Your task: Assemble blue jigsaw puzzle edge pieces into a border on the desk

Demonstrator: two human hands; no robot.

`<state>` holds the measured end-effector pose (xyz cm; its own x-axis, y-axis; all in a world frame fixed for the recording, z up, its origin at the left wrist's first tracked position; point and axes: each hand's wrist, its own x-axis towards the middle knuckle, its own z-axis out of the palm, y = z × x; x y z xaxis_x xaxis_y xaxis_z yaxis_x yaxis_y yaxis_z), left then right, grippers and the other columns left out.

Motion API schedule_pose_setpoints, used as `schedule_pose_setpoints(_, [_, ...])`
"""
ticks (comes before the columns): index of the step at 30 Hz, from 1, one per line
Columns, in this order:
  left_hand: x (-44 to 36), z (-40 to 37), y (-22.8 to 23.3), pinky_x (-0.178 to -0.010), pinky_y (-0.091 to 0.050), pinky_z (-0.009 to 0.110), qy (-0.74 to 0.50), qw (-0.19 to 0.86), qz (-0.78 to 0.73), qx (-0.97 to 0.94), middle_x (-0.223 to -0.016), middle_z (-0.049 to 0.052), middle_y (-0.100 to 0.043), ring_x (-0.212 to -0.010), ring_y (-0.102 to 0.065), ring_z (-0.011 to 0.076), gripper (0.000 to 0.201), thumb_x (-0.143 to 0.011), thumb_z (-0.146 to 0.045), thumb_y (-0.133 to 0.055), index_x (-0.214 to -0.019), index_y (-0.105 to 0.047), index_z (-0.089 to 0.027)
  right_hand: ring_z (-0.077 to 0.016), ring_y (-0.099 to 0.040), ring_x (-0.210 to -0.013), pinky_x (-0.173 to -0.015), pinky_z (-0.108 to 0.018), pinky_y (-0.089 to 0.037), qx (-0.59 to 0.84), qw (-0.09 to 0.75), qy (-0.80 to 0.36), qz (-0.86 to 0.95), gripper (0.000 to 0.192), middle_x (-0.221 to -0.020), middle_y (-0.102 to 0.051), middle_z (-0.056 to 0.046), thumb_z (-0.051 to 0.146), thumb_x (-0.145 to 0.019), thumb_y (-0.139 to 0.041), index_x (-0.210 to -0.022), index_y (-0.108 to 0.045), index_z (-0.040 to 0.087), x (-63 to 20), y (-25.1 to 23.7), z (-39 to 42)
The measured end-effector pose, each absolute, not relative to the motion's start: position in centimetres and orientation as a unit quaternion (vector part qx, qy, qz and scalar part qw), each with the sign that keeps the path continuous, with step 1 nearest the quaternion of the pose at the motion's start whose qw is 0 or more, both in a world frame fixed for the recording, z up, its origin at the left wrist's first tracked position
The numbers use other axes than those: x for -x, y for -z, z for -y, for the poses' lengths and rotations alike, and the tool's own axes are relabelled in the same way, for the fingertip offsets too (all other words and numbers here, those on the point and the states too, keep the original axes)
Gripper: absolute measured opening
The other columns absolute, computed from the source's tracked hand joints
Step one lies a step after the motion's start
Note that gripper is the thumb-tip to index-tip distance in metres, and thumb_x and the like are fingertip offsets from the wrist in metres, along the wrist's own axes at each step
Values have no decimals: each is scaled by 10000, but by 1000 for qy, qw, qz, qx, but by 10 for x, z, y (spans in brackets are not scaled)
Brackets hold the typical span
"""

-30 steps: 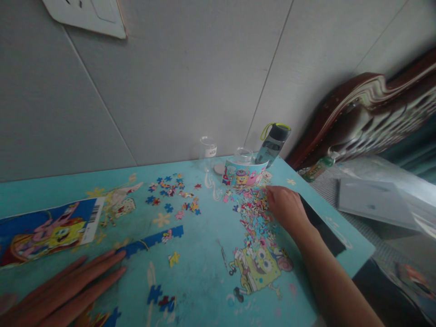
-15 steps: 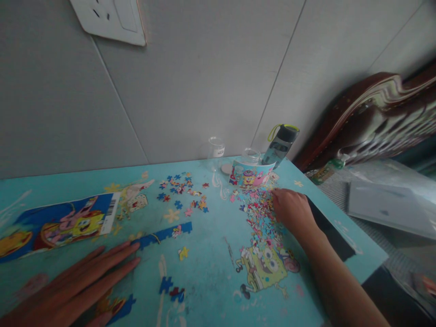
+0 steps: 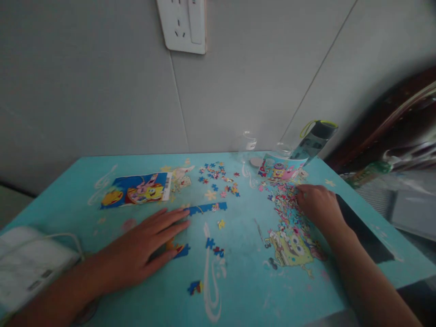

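Turquoise table (image 3: 238, 281) lies bare between left hand (image 3: 143, 247) and right hand (image 3: 318, 206).

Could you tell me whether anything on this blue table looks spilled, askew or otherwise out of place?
Nothing looks damaged. Loose puzzle pieces lie in a scattered heap by the right hand, beside the puzzle tin. A water bottle seems to lean at the table's far corner, possibly lens distortion. The left hand rests flat on a few pieces.

view panned left | left hand (image 3: 143, 247) fully visible (flat) | white device (image 3: 27, 268) appeared
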<state>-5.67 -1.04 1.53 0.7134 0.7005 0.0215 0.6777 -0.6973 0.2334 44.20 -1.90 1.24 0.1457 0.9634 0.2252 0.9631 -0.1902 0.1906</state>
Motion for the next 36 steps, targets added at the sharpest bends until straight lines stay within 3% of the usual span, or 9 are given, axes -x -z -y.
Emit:
schedule_pose_setpoints(5, [57,8,-19,-1094,-379,609,-23,138,-347,-927,-1614,17,-275,-1432,-342,342,537,-986,-502,-438,-1502,-333,-397,-328,-647,-1020,-899,-472,-462,-729,-104,-182,-651,317,-1133,-718,-145,252,-945,-459,-1098,-718,154,-412,-30,22])
schedule_pose_setpoints(8, [57,6,-18,-1158,-308,562,-64,143,-316,-936,-1600,38,-309,-1438,-335,313,541,-980,-491,-467,-1492,-373,-345,-262,-666,-997,-929,-398,-476,-643,-171,-66,-743,283,-1088,-734,-108,259,-951,-487,-1099,-710,167,-355,-51,26])
schedule_pose_setpoints(13, [57,4,-15,-1203,-236,508,-96,146,-279,-944,-1578,73,-348,-1443,-333,277,541,-978,-450,-488,-1485,-393,-288,-178,-668,-784,-738,-301,-500,-508,-111,194,-832,177,-910,-738,-18,280,-929,-559,-955,-733,257,-256,-70,27])
schedule_pose_setpoints(17, [58,5,-17,-1183,-271,507,-108,146,-283,-942,-1555,89,-384,-1420,-369,285,539,-969,-484,-491,-1462,-432,-276,-161,-652,-749,-704,-276,-483,-474,-84,302,-823,120,-854,-722,-3,276,-861,-675,-965,-730,254,-230,-57,24])
schedule_pose_setpoints(27, [55,3,-17,-1181,-262,484,-112,147,-277,-943,-1532,99,-413,-1397,-394,280,538,-963,-478,-505,-1448,-452,-252,-154,-639,-806,-744,-265,-486,-484,-115,316,-808,63,-907,-693,-8,248,-881,-679,-925,-720,232,-237,-38,29])
schedule_pose_setpoints(36, [56,2,-17,-1173,-269,496,-118,151,-275,-942,-1519,100,-427,-1382,-410,289,543,-953,-466,-526,-1449,-451,-258,-165,-654,-964,-887,-291,-496,-414,-143,335,-834,217,-1072,-696,-28,195,-966,-549,-1089,-714,264,-230,-42,37])
